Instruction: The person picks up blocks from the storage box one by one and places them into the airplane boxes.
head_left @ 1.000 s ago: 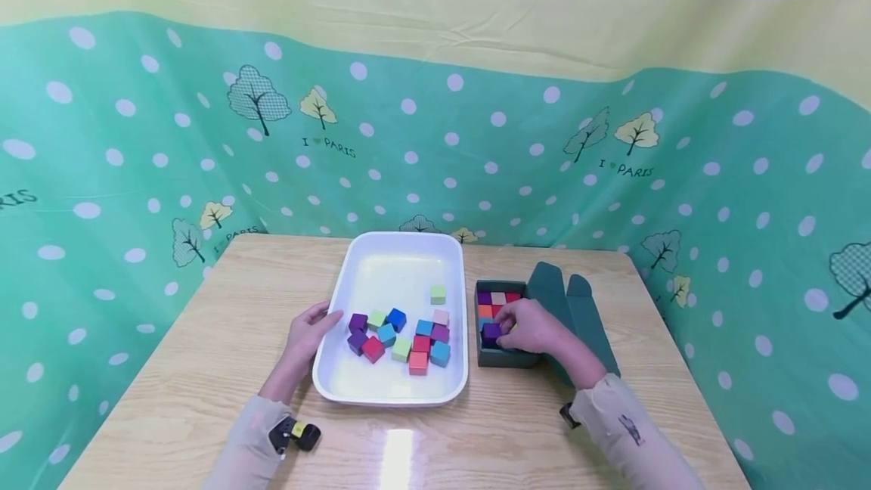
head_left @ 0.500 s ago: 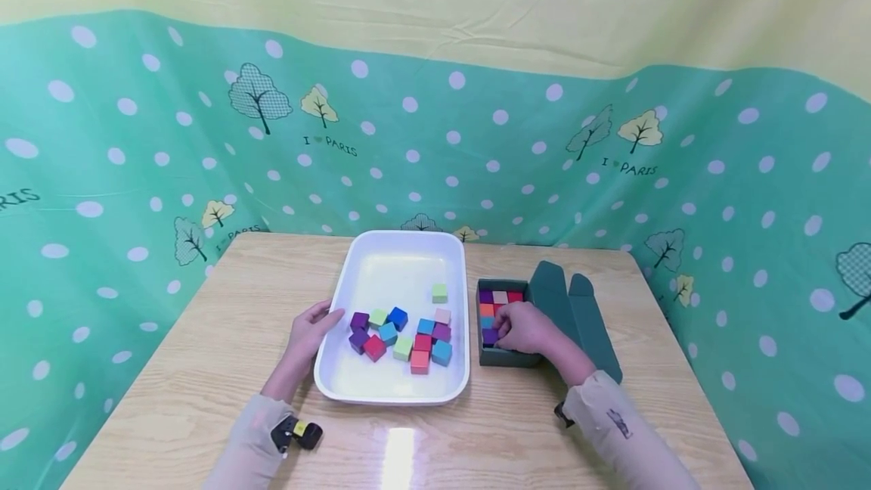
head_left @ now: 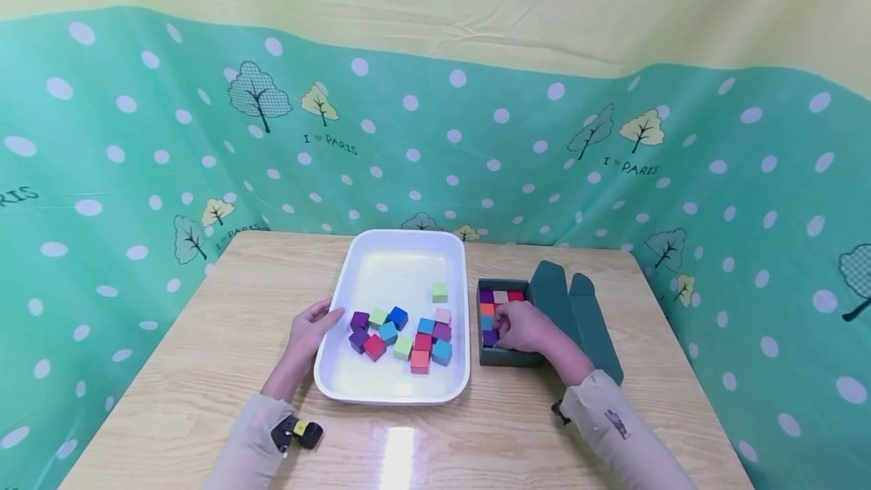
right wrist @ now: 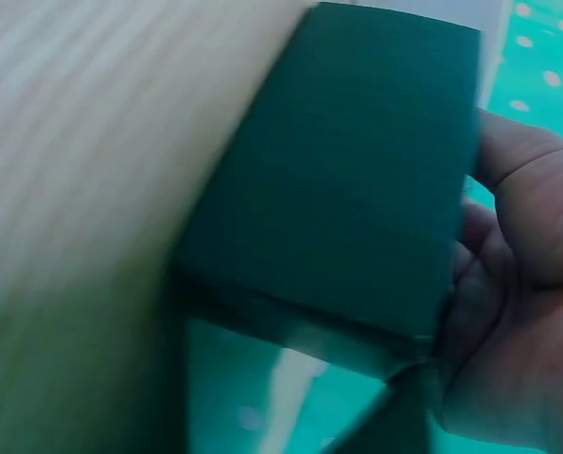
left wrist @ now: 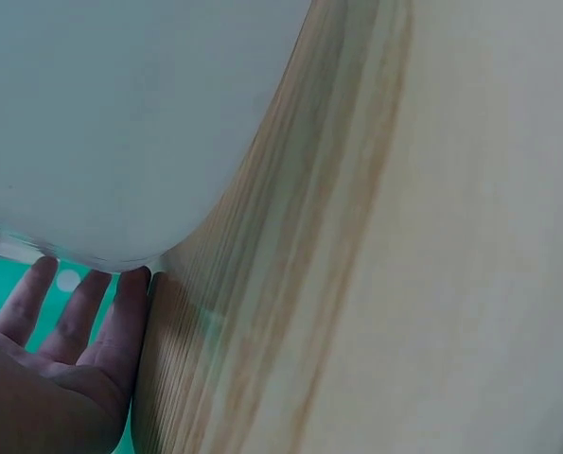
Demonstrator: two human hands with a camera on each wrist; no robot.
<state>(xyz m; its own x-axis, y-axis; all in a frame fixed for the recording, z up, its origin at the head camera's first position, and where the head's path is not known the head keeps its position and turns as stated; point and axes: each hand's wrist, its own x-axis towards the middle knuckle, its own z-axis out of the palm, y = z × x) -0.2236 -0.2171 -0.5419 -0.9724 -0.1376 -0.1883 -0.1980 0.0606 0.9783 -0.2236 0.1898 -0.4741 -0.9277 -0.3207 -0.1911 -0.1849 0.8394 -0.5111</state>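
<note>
A white tray (head_left: 391, 392) lies in the middle of the table with several coloured cubes (head_left: 420, 361) in it. My left hand (head_left: 308, 337) rests against its left rim; in the left wrist view, the straight fingers (left wrist: 71, 326) reach under the tray's edge. To the tray's right stands a dark green box (head_left: 510, 358), holding rows of cubes. My right hand (head_left: 527, 330) reaches down into this box, thumb and fingers at a purple cube (head_left: 489, 338) in the near left part. The hand covers much of the box's inside. In the right wrist view, the box wall hides the fingertips.
The box's lid (head_left: 578, 316) lies folded open to the right, with the right forearm over its near part. A lone light green cube (head_left: 439, 293) sits farther back in the tray. Behind the wooden table (head_left: 258, 278) hangs a dotted green cloth (head_left: 381, 142).
My right hand has lowered the purple cube into the near left part of the green box. The left hand stays at the tray's rim.
</note>
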